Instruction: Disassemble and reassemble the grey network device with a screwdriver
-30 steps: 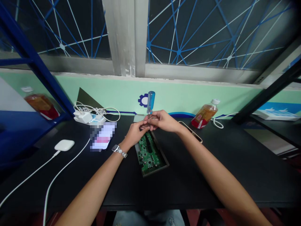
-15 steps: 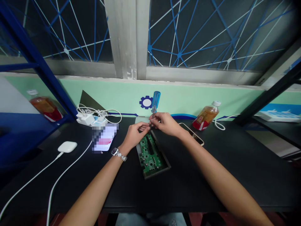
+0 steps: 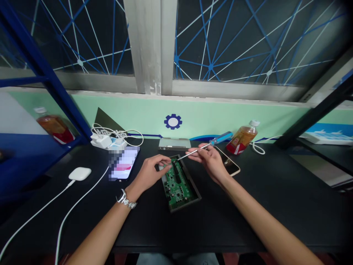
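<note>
A screwdriver [image 3: 201, 147] with a blue handle is tilted low over the workpiece, its shaft pointing left and down. My right hand [image 3: 211, 162] grips it, with the handle sticking out to the upper right. Below lies a green circuit board [image 3: 176, 187] in a shallow dark metal tray [image 3: 196, 191]. My left hand [image 3: 154, 171] is at the board's far left edge, thumb and index finger slightly apart beside the screwdriver's tip. What the tip touches is too small to make out.
A flat metal piece [image 3: 174, 144] rests against the wall behind the tray. To the right are a phone [image 3: 231, 165] and a drink bottle [image 3: 242, 138]. On the left are a lit phone [image 3: 125, 163], a white case [image 3: 79, 173] with its cable, and a power strip [image 3: 106, 141].
The screwdriver has swung from upright to a low slant, handle to the right. My right hand has moved right and down, and my left hand has shifted left, uncovering the metal piece behind.
</note>
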Demonstrator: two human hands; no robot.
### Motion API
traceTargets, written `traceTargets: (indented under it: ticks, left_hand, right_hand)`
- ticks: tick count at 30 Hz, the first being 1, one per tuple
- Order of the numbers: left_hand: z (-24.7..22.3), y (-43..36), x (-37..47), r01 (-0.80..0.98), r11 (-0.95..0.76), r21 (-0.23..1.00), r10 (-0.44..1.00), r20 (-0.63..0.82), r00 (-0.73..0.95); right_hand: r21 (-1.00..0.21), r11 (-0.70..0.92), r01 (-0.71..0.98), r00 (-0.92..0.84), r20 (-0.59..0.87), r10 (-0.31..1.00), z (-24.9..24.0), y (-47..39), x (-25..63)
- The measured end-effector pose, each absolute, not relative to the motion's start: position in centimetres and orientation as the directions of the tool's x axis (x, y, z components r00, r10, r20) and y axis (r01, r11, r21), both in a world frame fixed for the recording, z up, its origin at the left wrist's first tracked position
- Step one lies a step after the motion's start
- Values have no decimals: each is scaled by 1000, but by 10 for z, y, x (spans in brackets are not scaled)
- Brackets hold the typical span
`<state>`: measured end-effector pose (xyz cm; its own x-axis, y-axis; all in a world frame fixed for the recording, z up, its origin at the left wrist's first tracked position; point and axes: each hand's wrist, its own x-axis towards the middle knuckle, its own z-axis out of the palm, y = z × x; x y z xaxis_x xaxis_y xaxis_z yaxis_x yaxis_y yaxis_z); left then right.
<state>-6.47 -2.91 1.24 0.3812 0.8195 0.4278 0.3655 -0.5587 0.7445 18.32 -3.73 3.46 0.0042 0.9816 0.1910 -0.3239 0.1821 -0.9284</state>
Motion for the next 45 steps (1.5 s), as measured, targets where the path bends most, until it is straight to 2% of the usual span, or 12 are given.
traceTargets:
  ticks: [4,11,20,26,31,45]
  left_hand:
    - [9,-34,-62,358,-565,744,816,441,372]
    - [9,-37,-56,353,-574,739,812,457,364]
    - [9,-38,-54,323,-614,721,783,500,370]
    - [8,-39,-53,337,-635,695,767,518,378]
    - [9,-38,-54,350,-626,697,777,518,358]
    - [12,-43,-52,345,-644,683,760,523,385]
  right_hand:
    - [-901,106,-422,36,100,994,21,-47,182]
    - [-884,43,-466,42,26,999,20,-52,175]
    - [-874,25,-485,37,8,999,20,-55,170]
    - [-906,48,-420,36,36,999,18,-58,168]
    - [-899,90,-429,79,61,995,17,-56,167]
    - [-890,20,-455,87,-22,996,15,-59,167]
